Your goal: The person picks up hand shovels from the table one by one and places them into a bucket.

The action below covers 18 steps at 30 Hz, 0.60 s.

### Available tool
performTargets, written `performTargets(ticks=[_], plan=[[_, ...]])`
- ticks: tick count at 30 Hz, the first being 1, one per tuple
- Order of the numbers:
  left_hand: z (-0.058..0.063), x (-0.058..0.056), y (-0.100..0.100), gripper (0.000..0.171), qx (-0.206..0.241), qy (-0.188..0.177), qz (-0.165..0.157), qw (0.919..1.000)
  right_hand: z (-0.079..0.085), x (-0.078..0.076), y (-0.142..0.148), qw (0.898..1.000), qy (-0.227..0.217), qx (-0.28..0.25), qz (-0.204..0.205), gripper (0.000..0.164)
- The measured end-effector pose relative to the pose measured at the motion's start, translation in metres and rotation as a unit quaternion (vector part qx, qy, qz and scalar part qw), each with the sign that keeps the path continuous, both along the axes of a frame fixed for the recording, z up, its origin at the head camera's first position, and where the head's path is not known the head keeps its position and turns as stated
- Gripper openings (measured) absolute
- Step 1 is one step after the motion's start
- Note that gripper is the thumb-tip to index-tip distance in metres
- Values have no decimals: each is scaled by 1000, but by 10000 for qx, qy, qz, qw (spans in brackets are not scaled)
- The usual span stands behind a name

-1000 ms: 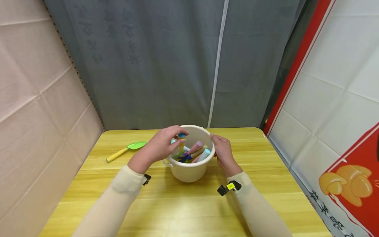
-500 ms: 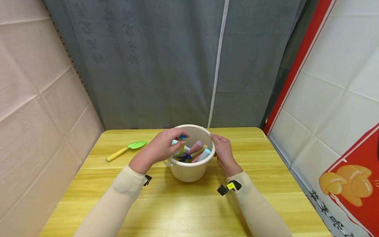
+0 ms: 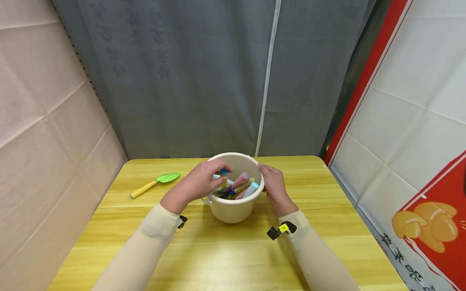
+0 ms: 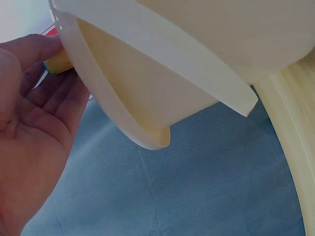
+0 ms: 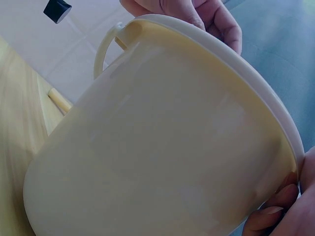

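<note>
A white bucket [image 3: 231, 212] stands on the wooden table, holding several coloured stick-like pieces, among them a pink one [image 3: 240, 179] and a light blue one [image 3: 251, 189]. My left hand [image 3: 202, 180] reaches over the bucket's left rim. Its thumb and fingers pinch a yellow handle with a blue end [image 4: 60, 64], whose lower part is hidden in the bucket. On the opposite side, my right hand [image 3: 276, 188] grips the rim, its fingers curled against the outer wall in the right wrist view.
Left of the bucket lies a small trowel [image 3: 156, 184] with a green blade and a yellow handle. A grey curtain [image 3: 193, 81] hangs behind the table [image 3: 218, 258]. White panels stand on both sides. The bucket has a side handle [image 5: 102, 54].
My left hand has sunk slightly, lowering the yellow handle deeper into the bucket and a little to the right. My right hand stays on the rim.
</note>
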<state>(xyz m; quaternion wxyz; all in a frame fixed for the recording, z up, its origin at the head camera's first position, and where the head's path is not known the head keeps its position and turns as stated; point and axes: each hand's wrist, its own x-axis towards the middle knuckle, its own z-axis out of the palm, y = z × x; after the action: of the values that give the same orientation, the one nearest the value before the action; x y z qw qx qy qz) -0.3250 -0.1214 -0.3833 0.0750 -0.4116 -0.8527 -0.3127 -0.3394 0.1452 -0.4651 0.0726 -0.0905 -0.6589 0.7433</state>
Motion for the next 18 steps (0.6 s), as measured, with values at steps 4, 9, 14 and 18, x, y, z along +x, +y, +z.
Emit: performTargets(ticks=[4,9,14,18], plan=[[-1,-1,0,19,-195,-4,80,9998,-2,-1,0,10000,-4,-27,28,40],[-2,-3,2,19,-442,-44,166,9989,-2,-1,0,10000,44,-68,7,39],[-4,-7,3,19,-642,-53,184,9978,0,-1,-1,9999,50,-81,-42,38],[-7,-9,4,17,-816,-56,189,9965,-1,-1,-1,9999,24,-89,-61,37]])
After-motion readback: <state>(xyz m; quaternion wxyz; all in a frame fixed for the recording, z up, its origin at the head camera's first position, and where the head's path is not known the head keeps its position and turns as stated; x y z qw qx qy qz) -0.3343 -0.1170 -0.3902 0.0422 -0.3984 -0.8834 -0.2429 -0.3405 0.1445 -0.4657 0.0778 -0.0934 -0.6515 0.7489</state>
